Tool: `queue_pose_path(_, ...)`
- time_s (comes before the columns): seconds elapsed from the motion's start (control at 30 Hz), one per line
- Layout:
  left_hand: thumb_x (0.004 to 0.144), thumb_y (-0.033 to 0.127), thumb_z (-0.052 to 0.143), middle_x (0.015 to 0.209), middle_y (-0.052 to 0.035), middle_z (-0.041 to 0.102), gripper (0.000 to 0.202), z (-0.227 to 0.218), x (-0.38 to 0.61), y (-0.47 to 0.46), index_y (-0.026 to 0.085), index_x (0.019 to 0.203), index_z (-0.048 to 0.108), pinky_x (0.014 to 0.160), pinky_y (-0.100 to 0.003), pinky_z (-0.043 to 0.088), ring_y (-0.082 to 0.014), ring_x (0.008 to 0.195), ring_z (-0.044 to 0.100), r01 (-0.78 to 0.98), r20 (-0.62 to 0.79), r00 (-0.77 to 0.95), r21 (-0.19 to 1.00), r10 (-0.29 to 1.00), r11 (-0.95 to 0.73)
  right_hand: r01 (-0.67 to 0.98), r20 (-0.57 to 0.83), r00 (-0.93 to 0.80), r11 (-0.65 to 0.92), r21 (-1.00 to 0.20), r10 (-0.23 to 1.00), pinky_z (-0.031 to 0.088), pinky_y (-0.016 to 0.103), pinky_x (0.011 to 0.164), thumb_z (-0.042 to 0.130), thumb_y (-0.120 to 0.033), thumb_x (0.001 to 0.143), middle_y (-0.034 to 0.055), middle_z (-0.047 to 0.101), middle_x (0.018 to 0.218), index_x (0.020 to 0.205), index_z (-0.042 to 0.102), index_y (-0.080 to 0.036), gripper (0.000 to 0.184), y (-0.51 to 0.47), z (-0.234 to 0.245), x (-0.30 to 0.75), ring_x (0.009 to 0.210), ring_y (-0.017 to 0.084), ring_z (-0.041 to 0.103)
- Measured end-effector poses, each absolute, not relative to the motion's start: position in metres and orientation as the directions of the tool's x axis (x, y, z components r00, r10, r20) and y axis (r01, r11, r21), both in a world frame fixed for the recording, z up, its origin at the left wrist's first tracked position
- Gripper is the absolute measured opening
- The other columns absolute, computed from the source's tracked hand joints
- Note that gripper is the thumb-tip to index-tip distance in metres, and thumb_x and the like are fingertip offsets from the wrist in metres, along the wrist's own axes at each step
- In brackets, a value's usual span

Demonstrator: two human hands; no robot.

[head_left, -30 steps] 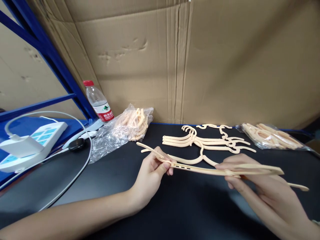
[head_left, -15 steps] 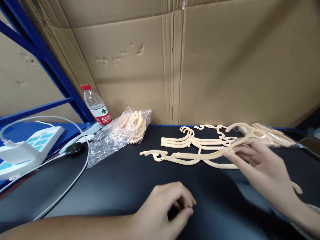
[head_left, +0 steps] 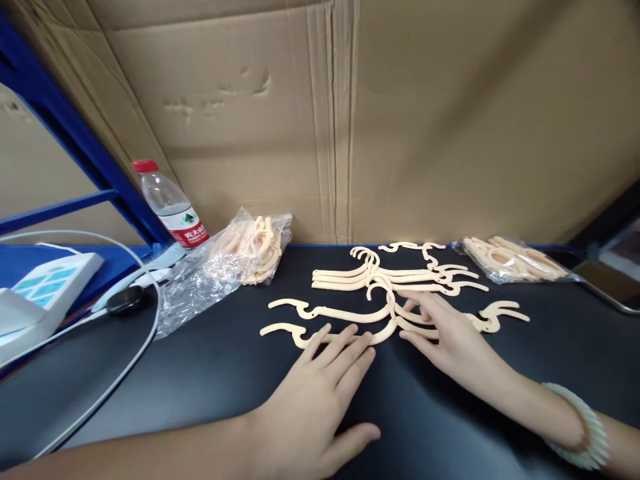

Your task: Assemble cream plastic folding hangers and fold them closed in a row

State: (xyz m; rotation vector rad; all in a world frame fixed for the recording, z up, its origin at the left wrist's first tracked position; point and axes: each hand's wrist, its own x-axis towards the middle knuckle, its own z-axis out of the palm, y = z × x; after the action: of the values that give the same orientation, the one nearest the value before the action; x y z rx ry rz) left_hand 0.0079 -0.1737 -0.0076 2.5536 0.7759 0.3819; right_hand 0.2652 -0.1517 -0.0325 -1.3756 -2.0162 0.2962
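Observation:
Two cream plastic clothes hangers lie one in front of the other on the black table. My left hand (head_left: 325, 393) is spread open, its fingertips resting on the left arm of the nearer clothes hanger (head_left: 280, 327). The thumb and fingers of my right hand (head_left: 445, 333) are around the right side of the same hanger, close to its centre, and hide part of it. Just behind lies the other clothes hanger (head_left: 350, 313). Further back is a row of several stacked hangers (head_left: 340, 283), their hooks bunched together.
A plastic bag of hangers (head_left: 245, 250) lies back left, beside a red-capped water bottle (head_left: 175, 210). Another bagged bundle (head_left: 510, 260) is back right, near a dark flat device (head_left: 610, 283). A white cable (head_left: 157, 293) loops by a power strip (head_left: 55, 283). Cardboard (head_left: 450, 133) stands behind.
The hanger in my right hand has come down onto the table in front of the other one. My left hand has uncurled and reached forward onto it. The view has shifted slightly right.

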Motion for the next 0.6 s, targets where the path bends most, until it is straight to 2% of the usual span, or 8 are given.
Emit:
queue_pose_path(0.13, 0.087, 0.04, 0.057, 0.151, -0.0104, 0.031, 0.071, -0.007, 0.007, -0.166, 0.024, 0.148, 0.026, 0.112, -0.062, 0.007, -0.0374, 0.141, 0.021, 0.494, 0.123, 0.791, 0.451, 0.6, -0.744, 0.793, 0.385, -0.26, 0.424, -0.438, 0.885, 0.053, 0.04, 0.084, 0.056, -0.021, 0.084, 0.0079, 0.059, 0.109, 0.112, 0.053, -0.023, 0.028, -0.154, -0.027, 0.271, 0.099, 0.024, 0.06)
queue_pose_path(0.27, 0.089, 0.042, 0.052, 0.154, -0.0091, 0.026, 0.07, -0.008, 0.006, -0.155, 0.025, 0.149, 0.02, 0.112, -0.062, 0.008, -0.0368, 0.142, 0.016, 0.537, 0.093, 0.78, 0.408, 0.619, -0.739, 0.83, 0.343, -0.285, 0.409, -0.379, 0.895, 0.054, 0.038, 0.078, 0.054, -0.018, 0.085, 0.0068, 0.061, 0.101, 0.103, 0.058, -0.023, 0.02, -0.153, -0.021, 0.277, 0.088, 0.022, 0.063)
queue_pose_path(0.47, 0.088, 0.042, 0.054, 0.154, -0.0093, 0.026, 0.071, -0.015, 0.001, -0.144, 0.027, 0.149, 0.021, 0.112, -0.06, 0.008, -0.0366, 0.141, 0.021, 0.554, 0.171, 0.753, 0.355, 0.635, -0.753, 0.856, 0.29, -0.305, 0.395, -0.334, 0.907, 0.052, 0.036, 0.074, 0.057, -0.014, 0.083, 0.0052, 0.063, 0.094, 0.095, 0.062, -0.022, 0.016, -0.147, -0.011, 0.283, 0.084, 0.021, 0.063)
queue_pose_path(0.6, 0.086, 0.042, 0.057, 0.151, -0.0085, 0.034, 0.07, -0.024, 0.004, -0.147, 0.027, 0.147, 0.027, 0.113, -0.057, 0.008, -0.0353, 0.138, 0.028, 0.614, 0.247, 0.697, 0.279, 0.673, -0.738, 0.838, 0.269, -0.299, 0.387, -0.385, 0.916, 0.05, 0.034, 0.075, 0.06, -0.013, 0.08, 0.0044, 0.065, 0.092, 0.09, 0.063, -0.021, 0.013, -0.141, -0.01, 0.288, 0.085, 0.02, 0.061)
